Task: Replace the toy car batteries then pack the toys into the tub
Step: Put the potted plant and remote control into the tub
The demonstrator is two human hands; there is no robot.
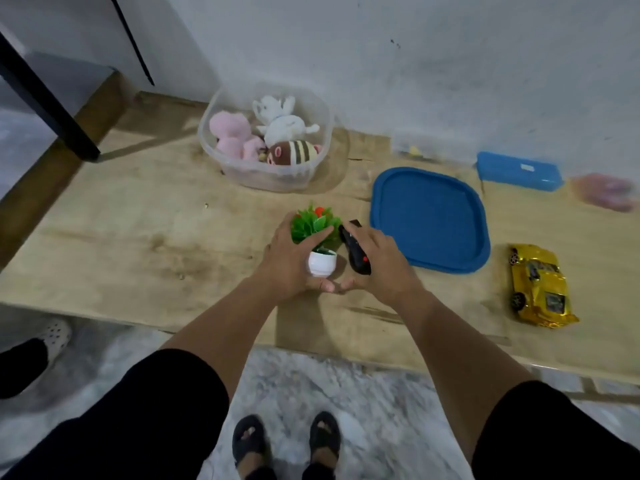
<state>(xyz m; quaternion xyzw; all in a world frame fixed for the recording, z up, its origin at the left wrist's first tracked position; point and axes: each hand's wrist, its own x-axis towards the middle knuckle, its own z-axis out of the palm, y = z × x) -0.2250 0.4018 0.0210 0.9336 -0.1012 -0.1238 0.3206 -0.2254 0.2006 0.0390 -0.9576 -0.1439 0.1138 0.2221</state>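
A small toy plant [316, 226] with green leaves stands in a white pot [322, 264] mid-table. My left hand [289, 263] wraps around the pot from the left. My right hand [384, 265] grips a black remote control [355, 252] with red buttons just right of the plant. The clear plastic tub [277, 174] stands at the back and holds a pink plush, a white plush [282, 123] and a brown striped plush [294, 153]. A yellow toy car [536, 289] lies at the right on the table.
The tub's blue lid [429, 220] lies flat right of my hands. A blue box [519, 171] and a small clear box [414, 147] sit by the wall. A black table leg [48, 98] stands at the back left. A person's white shoe [55, 336] shows at left.
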